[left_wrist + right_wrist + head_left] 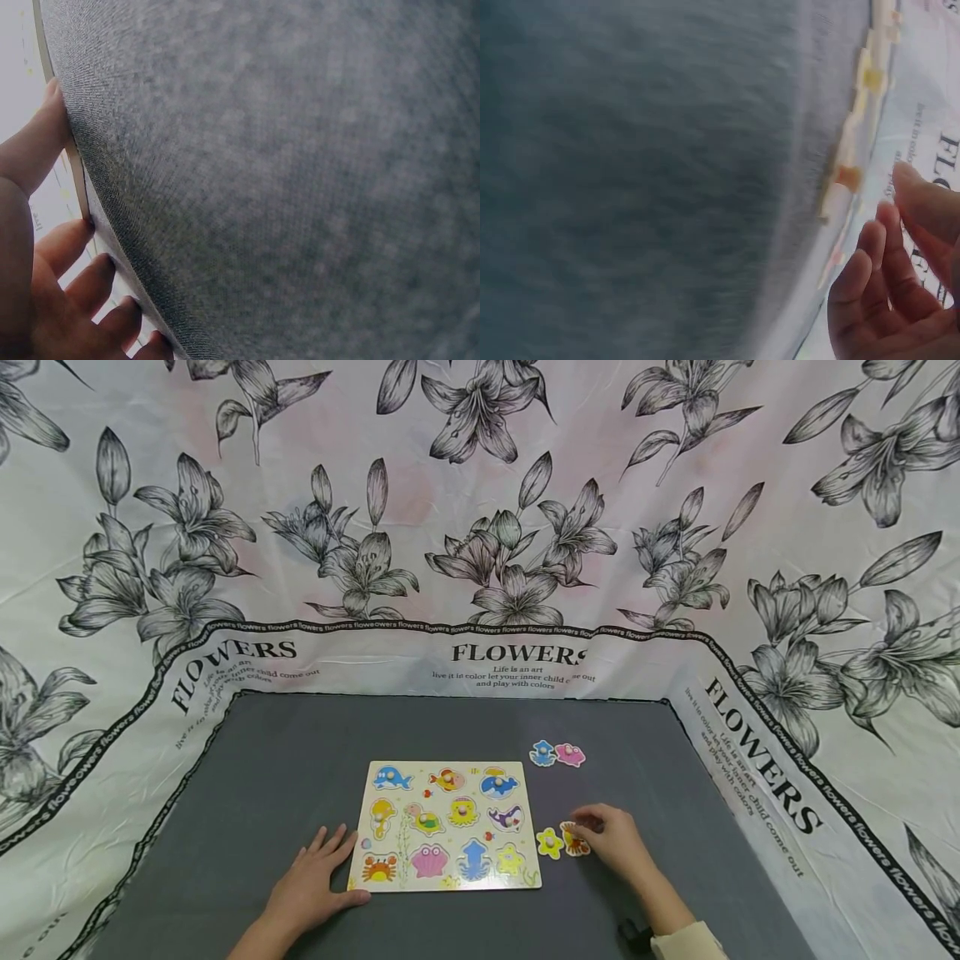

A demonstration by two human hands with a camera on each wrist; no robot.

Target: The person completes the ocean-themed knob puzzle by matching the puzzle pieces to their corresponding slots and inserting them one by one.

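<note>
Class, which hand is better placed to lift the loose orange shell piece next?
Likely the right hand: it is at the shell piece, while the left hand rests by the puzzle board, beyond its left edge.

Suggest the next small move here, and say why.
Probably pinch the knob on the orange piece with the right grip: its fingertips are close in the head view, yet appear clear of the knob in the right wrist view. The left grip rests against the puzzle board.
</note>
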